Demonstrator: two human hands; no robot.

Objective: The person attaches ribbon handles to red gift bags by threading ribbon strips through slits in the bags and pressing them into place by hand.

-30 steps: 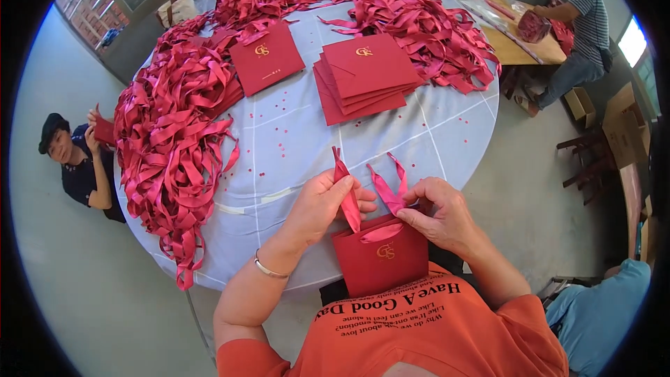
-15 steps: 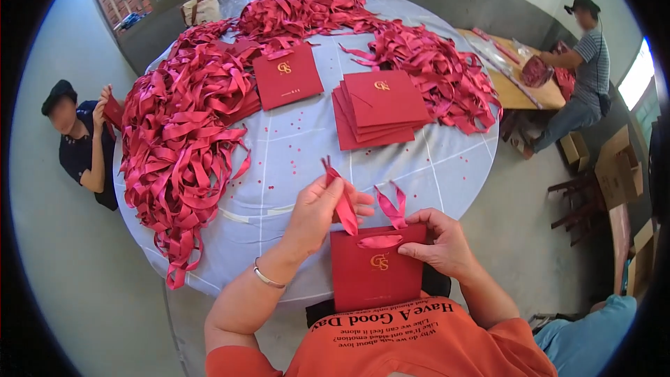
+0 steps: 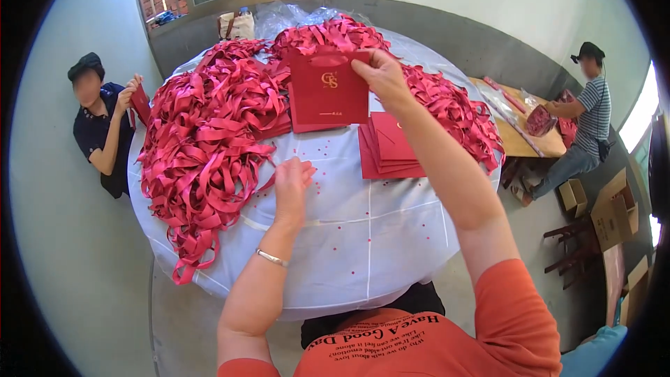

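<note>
A small red paper gift bag with gold print and a pink ribbon handle is gripped at its upper right corner by my right hand. My right arm reaches far across the round table. The bag hangs in front of other red bags, which it mostly hides; whether it touches them I cannot tell. Low over the near part of the table, my left hand has its fingers loosely extended, with nothing seen in them. Close beside it lies the edge of a big heap of pink-red ribbons.
Flat red bags lie stacked right of centre, partly behind my right forearm. More ribbons heap behind them. Small red dots speckle the white tablecloth. One person sits at left; another works at a wooden table.
My right hand has carried the bag from near my body to the far side of the table. My left hand has let go of the ribbon and shifted left. The view has tilted up.
</note>
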